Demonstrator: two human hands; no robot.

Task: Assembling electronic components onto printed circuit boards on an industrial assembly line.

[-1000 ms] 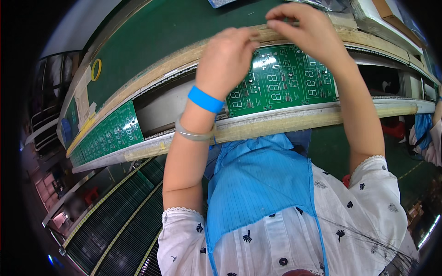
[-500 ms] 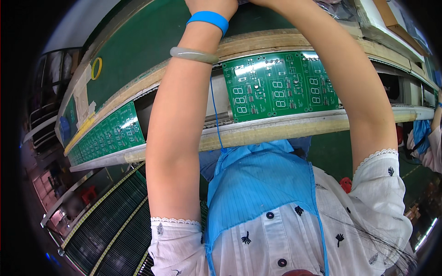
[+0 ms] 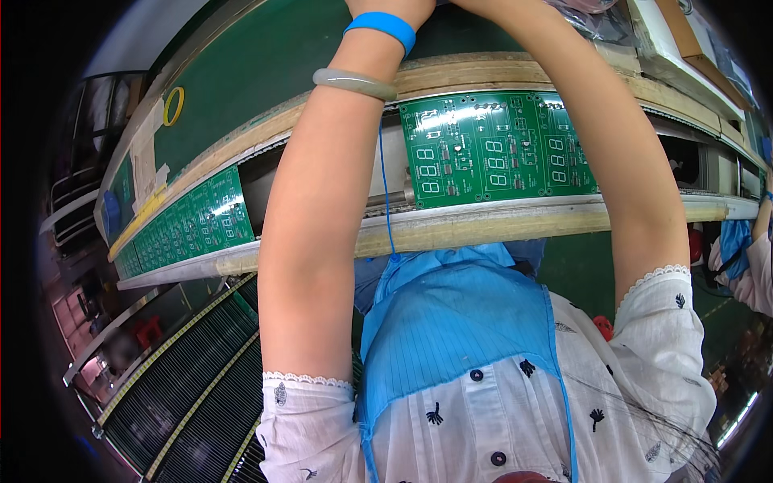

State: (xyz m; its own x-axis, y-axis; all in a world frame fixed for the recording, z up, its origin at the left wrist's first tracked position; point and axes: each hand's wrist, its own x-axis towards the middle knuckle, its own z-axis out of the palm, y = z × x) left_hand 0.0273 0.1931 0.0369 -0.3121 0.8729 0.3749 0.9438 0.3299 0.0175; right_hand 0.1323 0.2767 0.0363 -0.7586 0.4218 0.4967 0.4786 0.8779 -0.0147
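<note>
Both my forearms stretch forward over the rail line, and the hands meet the upper edge of the picture. Only the back of my left hand (image 3: pixel 394 8) shows, with a blue wrist strap (image 3: pixel 382 26) and a pale bangle (image 3: pixel 354 82) on that arm. My right hand (image 3: pixel 475 4) is close beside it, mostly cut off. The fingers of both are out of sight, so what they hold cannot be seen. Below them a green circuit board (image 3: pixel 491 149) with outlined digit displays lies between the rails, partly behind my right forearm.
More green circuit boards (image 3: pixel 189 221) sit on the rails at left. A yellow tape ring (image 3: pixel 173 106) lies on the green worktop (image 3: pixel 241 88). A blue cord (image 3: pixel 386 193) hangs by my left arm. Black slotted racks (image 3: pixel 185 402) stand lower left. Another person's arm (image 3: pixel 761 217) shows far right.
The view has shifted slightly, so boards and tape ring appear a little further right. My left wrist has moved a bit right, nearer my right hand.
</note>
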